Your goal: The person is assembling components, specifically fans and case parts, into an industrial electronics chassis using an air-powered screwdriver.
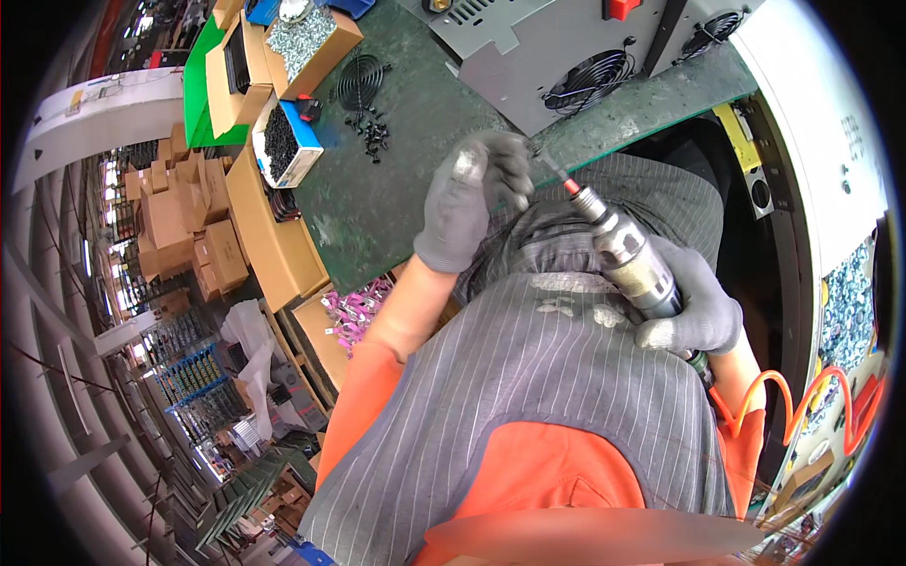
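My right hand (698, 302), in a grey glove, is wrapped round a power screwdriver (628, 255) with a metal body. Its bit (552, 168) points up and left over my lap, toward the bench edge. Just left of the bit tip is my gloved left hand (477, 193), its fingers curled and partly smeared by motion; anything small between them cannot be made out. Beyond both hands a grey metal housing (519, 71) stands on the green bench (363, 212), with a black wire fan guard (590, 80) on its panel.
Left on the bench lie a loose black fan guard (361, 83) and black screws (372, 137). Beside them stand a box of dark screws (281, 146) and a carton of silver screws (304, 45). Pink-and-metal pieces (357, 309) fill a carton below. An orange coiled hose (793, 410) hangs right.
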Demonstrator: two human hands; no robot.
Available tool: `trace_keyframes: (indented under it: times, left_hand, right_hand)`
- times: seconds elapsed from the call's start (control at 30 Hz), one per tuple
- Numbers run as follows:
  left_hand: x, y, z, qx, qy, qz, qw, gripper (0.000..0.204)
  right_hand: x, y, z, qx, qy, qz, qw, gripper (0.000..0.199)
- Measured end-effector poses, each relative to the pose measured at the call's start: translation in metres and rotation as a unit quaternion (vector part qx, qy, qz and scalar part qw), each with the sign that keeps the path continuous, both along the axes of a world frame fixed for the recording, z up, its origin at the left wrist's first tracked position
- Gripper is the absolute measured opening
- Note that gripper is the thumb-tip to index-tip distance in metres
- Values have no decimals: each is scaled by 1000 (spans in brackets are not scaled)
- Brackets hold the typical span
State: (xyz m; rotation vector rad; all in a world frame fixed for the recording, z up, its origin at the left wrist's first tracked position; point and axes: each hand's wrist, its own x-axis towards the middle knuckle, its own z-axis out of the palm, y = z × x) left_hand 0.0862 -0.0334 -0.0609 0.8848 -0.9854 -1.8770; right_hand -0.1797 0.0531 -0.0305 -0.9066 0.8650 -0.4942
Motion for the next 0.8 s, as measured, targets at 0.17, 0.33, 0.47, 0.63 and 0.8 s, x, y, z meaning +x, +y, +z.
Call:
trace_keyframes:
  times: [0.17,0.33,0.47,0.63,0.8]
  left_hand:
    - [-25,-10,-34,-363,-321,205,850,77]
    - [-58,-29,-60,-468,-471,200,721,103]
    - [-63,-34,-66,-386,-497,263,732,96]
    - [-61,-43,-51,-412,-479,242,736,82]
    - [-46,-50,-45,-386,-419,150,808,61]
  right_hand:
    - [-12,16,-21,7,24,-136,990,78]
    - [-14,16,-26,-10,7,-192,981,88]
    - [-7,12,-24,-27,-17,-197,980,88]
    - [-3,4,-20,-42,-13,-156,987,75]
    - [5,-2,-12,-45,-58,-145,987,74]
